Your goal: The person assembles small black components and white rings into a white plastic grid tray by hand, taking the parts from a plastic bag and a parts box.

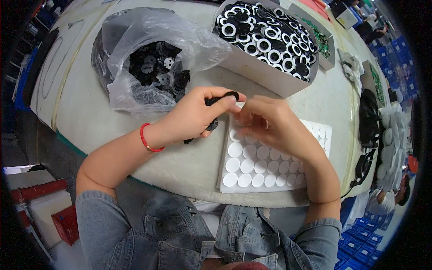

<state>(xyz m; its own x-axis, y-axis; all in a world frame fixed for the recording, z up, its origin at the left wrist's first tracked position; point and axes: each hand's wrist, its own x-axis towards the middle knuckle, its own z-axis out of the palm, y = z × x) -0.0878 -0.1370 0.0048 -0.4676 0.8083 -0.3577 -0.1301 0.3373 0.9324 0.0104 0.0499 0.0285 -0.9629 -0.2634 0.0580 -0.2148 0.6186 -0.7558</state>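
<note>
1. The left hand point(191, 114) sits near the middle of the bench point(85, 117), its grip closed on a small stack of black discs point(215, 112); the top disc is pinched between thumb and forefinger, with more tucked under the palm.
2. The right hand point(270, 123) rests at 3 o'clock from the left, fingertips pressed down on the upper edge of a white sticker sheet point(263, 168). Whether its grip has a sticker pinched I cannot tell; the fingers hide it.
3. The sheet lies flat at 5 o'clock from the hands, rows of round white pads mostly intact.
4. At 11 o'clock, a clear plastic bag point(144, 58) slumps open with more black discs inside. At 1 o'clock, a white box point(265, 69) holds discs already ringed in white.
5. Risk, to my eye: the stack in the left hand looks loosely held, so a slackened thumb could spill discs onto the bench or the person's lap.
6. A pad lifted at an angle might fold on itself or land off-centre on the disc.
</note>
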